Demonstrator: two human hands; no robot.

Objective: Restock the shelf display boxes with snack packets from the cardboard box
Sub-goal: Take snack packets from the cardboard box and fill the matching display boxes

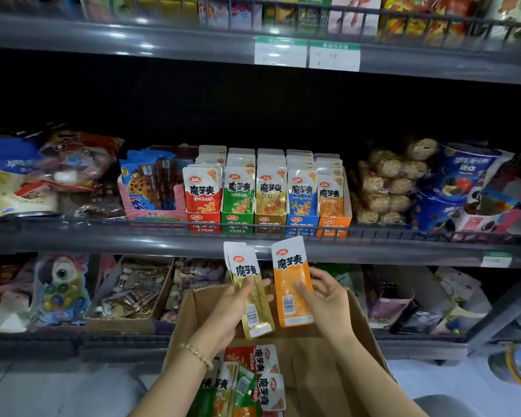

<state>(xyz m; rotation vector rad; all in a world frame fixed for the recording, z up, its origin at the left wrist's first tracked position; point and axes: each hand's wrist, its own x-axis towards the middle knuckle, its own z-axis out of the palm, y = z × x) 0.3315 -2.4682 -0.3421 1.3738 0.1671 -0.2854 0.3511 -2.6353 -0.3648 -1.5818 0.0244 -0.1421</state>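
- A person's left hand [232, 311] grips a thin stack of gold-yellow snack packets [246, 267], with the thumb laid across the front.
- The right hand [328, 299] holds a single orange packet [289, 275] upright, just beside the yellow ones.
- Both hands hover above an open cardboard box [322, 371].
- More loose packets [253, 380] in red, green and yellow lie in the bottom of it.
- On the middle shelf [103, 239], five display boxes [269, 219] stand in a row: red, green, yellow, blue, orange. Each is filled with upright packets.
- A beaded bracelet [197, 355] circles the left wrist.
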